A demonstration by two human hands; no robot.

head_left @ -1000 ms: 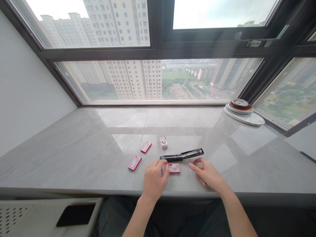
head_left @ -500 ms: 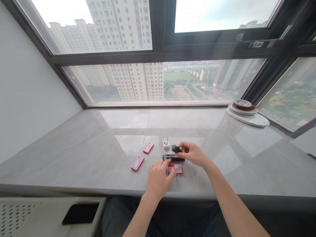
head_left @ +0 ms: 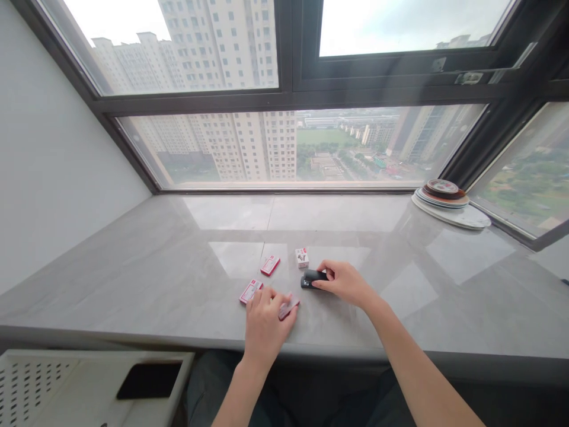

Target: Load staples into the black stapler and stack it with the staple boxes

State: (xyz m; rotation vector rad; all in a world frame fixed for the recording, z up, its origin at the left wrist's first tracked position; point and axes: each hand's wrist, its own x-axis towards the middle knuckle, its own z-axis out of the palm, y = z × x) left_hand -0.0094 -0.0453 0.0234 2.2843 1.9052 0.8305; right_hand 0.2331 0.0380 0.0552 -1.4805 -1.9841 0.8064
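A black stapler (head_left: 313,279) lies on the grey stone ledge with its top arm down. My right hand (head_left: 344,281) grips its right end between thumb and fingers. In my left hand (head_left: 267,317), thumb and fingertips pinch a small red-and-white staple box (head_left: 290,307), partly hidden by the fingers. Another red-and-white staple box (head_left: 251,290) lies just beyond the left hand's fingers, partly covered by them. A third such box (head_left: 270,265) rests farther back. Behind the stapler stands a small white box (head_left: 302,257) with a dark picture and red marks.
Stacked plates (head_left: 444,196) sit at the ledge's back right corner by the window. Below the ledge's front left edge is a white perforated surface (head_left: 57,391) with a black phone-like slab (head_left: 149,381) on it. A wall (head_left: 57,154) bounds the left side.
The stapler's raised top arm has come down onto its base under my right hand. My left hand has left the stapler and moved the near staple box leftward, turning it at an angle.
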